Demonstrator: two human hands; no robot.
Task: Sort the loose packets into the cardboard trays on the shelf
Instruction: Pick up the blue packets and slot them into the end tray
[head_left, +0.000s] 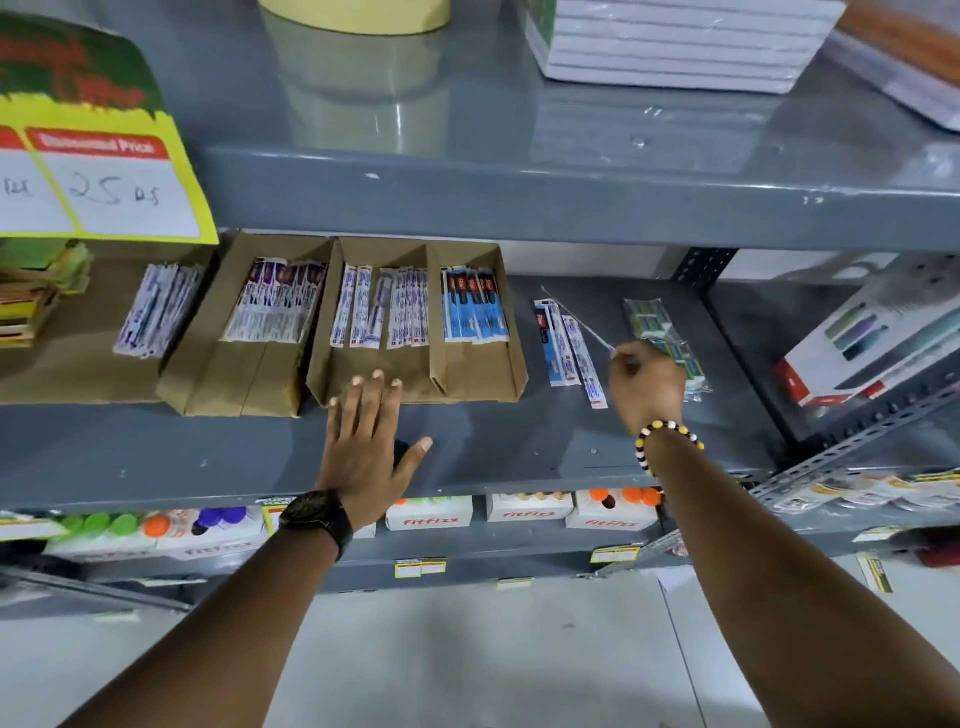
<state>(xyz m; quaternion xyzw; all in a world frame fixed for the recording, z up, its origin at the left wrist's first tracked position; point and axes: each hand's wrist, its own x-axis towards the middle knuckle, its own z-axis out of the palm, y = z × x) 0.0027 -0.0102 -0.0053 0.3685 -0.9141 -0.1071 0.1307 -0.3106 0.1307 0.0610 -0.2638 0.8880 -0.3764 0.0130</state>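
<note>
Several cardboard trays (470, 382) stand in a row on the grey shelf (519, 447), holding upright blue, white and purple packets (475, 306). A few loose packets (563, 343) lie flat on the shelf to the right of the trays. My right hand (647, 387), with a bead bracelet at the wrist, is beside them and pinches one thin packet (579, 322) that sticks up edge-on toward the back. My left hand (366, 441), above a black watch, lies flat and open on the shelf, fingertips touching the front edge of the middle tray.
A clear bag of green items (662, 338) lies behind my right hand. A yellow price sign (98, 171) hangs at upper left. A red and white box (872, 348) sits at far right. Fitfizz boxes (530, 512) fill the shelf below.
</note>
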